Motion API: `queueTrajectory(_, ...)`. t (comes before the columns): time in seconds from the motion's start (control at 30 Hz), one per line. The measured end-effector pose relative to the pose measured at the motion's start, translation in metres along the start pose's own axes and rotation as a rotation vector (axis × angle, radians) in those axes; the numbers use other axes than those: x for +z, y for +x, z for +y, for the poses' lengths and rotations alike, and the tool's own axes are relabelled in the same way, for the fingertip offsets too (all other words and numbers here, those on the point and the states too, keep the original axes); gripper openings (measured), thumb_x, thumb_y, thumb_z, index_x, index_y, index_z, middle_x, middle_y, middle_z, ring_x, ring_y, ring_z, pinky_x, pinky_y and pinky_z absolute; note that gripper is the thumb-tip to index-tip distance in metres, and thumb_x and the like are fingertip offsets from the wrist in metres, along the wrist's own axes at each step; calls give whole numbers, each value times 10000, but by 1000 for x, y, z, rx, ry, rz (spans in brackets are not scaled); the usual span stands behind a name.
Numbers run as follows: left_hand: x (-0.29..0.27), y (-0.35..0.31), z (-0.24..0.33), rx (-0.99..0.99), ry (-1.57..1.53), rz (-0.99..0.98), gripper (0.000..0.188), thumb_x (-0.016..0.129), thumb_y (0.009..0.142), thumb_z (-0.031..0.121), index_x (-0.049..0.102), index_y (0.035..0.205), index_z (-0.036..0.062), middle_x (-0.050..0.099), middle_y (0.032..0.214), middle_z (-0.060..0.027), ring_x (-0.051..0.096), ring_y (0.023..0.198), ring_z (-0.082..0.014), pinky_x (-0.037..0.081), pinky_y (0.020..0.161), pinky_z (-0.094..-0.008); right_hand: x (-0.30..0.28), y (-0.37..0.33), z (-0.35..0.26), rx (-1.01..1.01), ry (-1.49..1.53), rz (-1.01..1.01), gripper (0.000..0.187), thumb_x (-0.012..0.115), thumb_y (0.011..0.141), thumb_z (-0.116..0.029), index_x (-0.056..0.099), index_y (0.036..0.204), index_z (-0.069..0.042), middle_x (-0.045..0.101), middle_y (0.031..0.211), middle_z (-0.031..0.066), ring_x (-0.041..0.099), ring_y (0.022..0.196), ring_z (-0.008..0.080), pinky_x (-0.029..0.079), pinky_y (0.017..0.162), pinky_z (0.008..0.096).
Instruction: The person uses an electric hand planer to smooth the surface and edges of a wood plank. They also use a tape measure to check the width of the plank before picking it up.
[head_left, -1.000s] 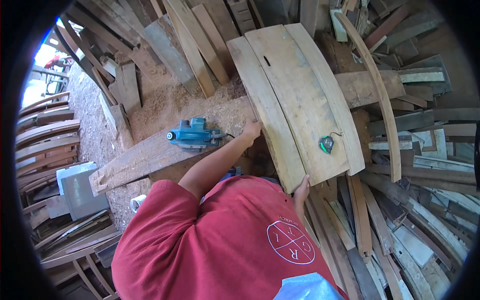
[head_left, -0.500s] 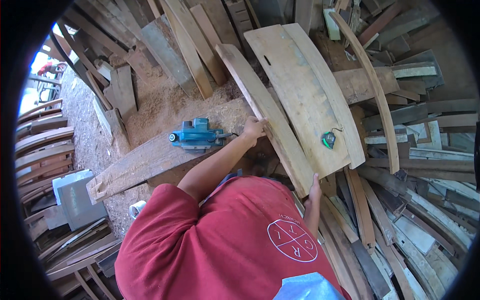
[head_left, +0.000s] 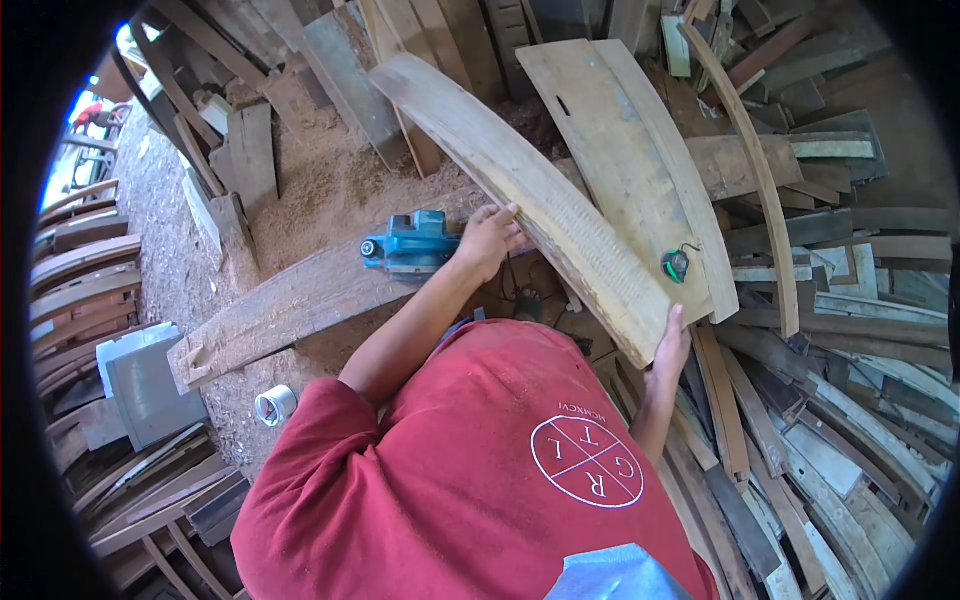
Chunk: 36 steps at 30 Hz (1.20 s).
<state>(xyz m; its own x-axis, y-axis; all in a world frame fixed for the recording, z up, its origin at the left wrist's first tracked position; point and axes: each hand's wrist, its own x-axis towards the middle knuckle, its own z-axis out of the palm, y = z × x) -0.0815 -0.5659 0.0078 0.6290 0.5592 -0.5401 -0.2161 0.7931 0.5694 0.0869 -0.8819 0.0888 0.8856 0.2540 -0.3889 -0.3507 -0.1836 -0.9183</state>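
Both my hands hold a long wooden plank (head_left: 540,190) with a rough, pale face. My left hand (head_left: 492,240) grips its near long edge around the middle, thumb on top. At the near right end, my right hand (head_left: 672,345) holds the plank with its thumb up along the end and its other fingers mostly hidden. The plank lies slantwise, its far end up to the left. To the left of my left hand, a blue electric planer (head_left: 410,243) rests on a long worn board (head_left: 270,305). Beyond the plank lies a wide panel (head_left: 620,150) bearing a black-and-green tape measure (head_left: 675,265).
A narrow curved strip of wood (head_left: 755,190) stands out at the right. Piles of offcuts (head_left: 850,400) fill the right side, and stacked timbers (head_left: 85,270) the left. Sawdust (head_left: 325,190) covers the ground near the planer. A roll of tape (head_left: 275,405) and a grey box (head_left: 150,385) are at the left.
The plank has tilted so its broad face shows more, and its far end has swung left. My right hand has moved right and up with the near end; my left hand has shifted slightly left.
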Motion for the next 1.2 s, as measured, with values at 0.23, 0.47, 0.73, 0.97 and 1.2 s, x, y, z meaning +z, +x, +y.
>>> queueTrajectory(0.23, 18, -78, 107, 250, -3, 132, 195, 552, 1032, 75, 542, 1219, 22, 622, 1167, -116, 668, 1079, -250, 568, 1021, -477, 78, 10, -111, 54, 293, -351, 495, 563, 1083, -350, 595, 1388, 40, 687, 1318, 146, 684, 1185, 244, 513, 1042, 367)
queueTrajectory(0.47, -67, -117, 160, 275, -311, 190, 293, 657, 993, 227, 534, 1168, 27, 582, 1151, -89, 611, 1173, -256, 494, 1106, -535, 195, 6, -138, -93, 45, -587, 447, 615, 1053, -371, 652, 1281, 11, 706, 1250, 129, 685, 1122, 216, 507, 1004, 361)
queueTrajectory(0.73, -129, -178, 182, 340, -464, 425, 332, 625, 1030, 284, 524, 1201, 19, 538, 1338, -153, 560, 1281, -305, 459, 1145, -562, 290, -42, -142, -91, -46, -865, 383, 652, 1029, -378, 680, 1178, -26, 680, 1135, 45, 625, 1094, 148, 464, 983, 308)
queueTrajectory(0.97, -198, -218, 190, 499, -497, 386, 420, 594, 1046, 372, 546, 1270, 20, 534, 1383, -160, 555, 1268, -296, 447, 1126, -534, 337, -87, -124, -327, -19, -1077, 229, 591, 1085, -289, 629, 1117, -65, 624, 1051, 4, 555, 1032, 87, 436, 988, 280)
queueTrajectory(1.2, -224, -276, 223, 797, -441, 530, 612, 579, 1058, 449, 440, 1541, 98, 516, 1486, -128, 499, 1357, -295, 391, 1151, -516, 370, -115, -59, -334, 51, -1337, 144, 592, 1087, -214, 597, 1122, -74, 591, 1030, -27, 538, 1008, 60, 426, 934, 261)
